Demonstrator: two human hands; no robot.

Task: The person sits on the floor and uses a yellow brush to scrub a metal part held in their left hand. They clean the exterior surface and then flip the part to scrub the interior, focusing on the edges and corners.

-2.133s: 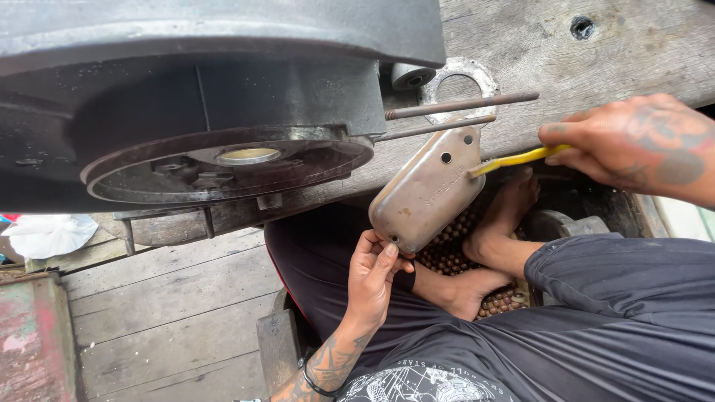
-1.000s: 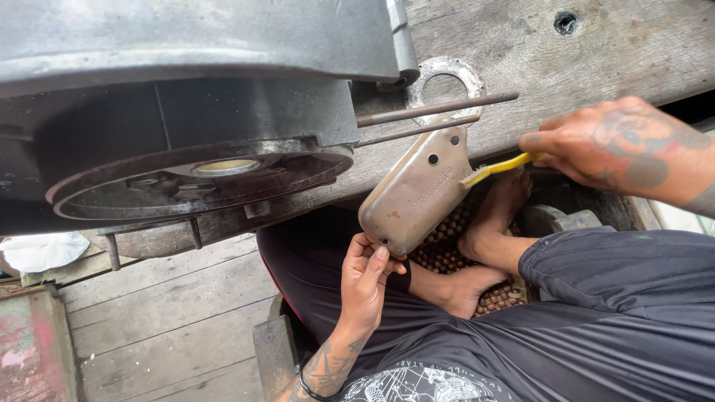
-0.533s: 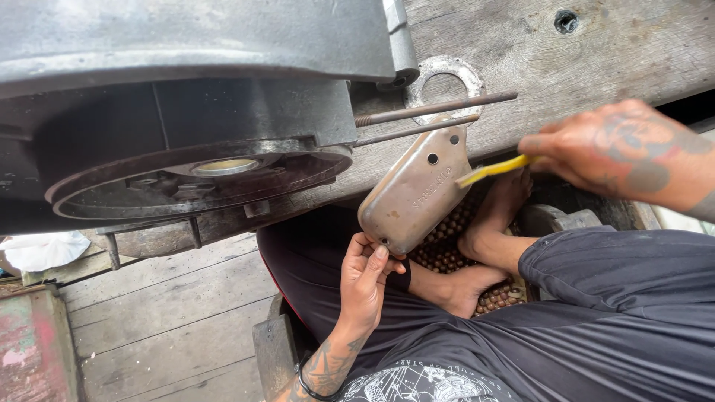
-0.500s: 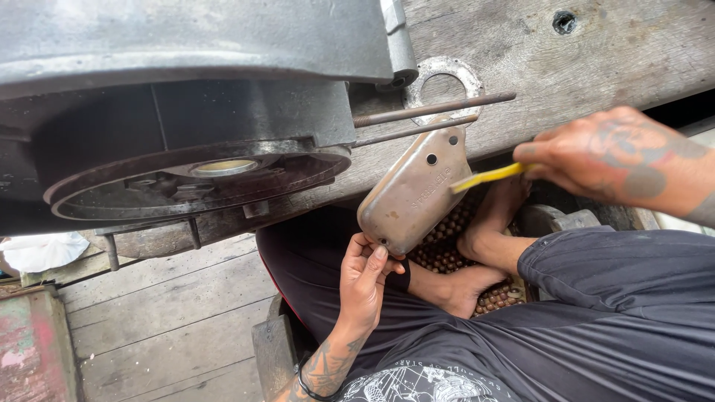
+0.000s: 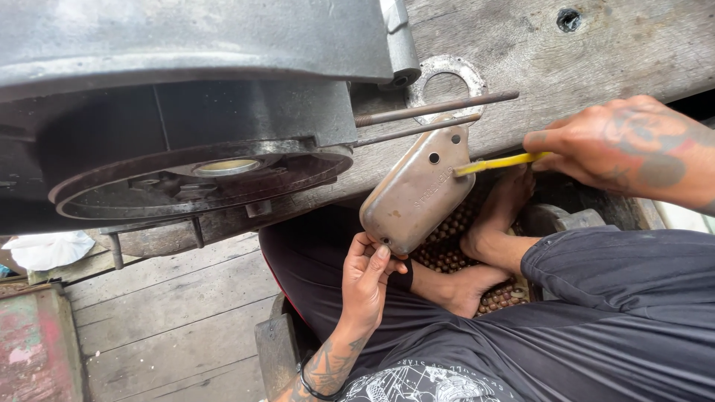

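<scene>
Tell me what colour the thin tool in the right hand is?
Yellow: the thin tool, seen in the head view.

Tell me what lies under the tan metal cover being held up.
Below the metal cover show a mat of brown beads, bare feet and dark trousers. The left hand grips its lower edge; the cover hides the rest of the mat.

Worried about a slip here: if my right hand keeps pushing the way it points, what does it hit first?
Most likely the metal cover: the right hand points left along the yellow tool, whose tip already touches it. Depth is uncertain.
</scene>
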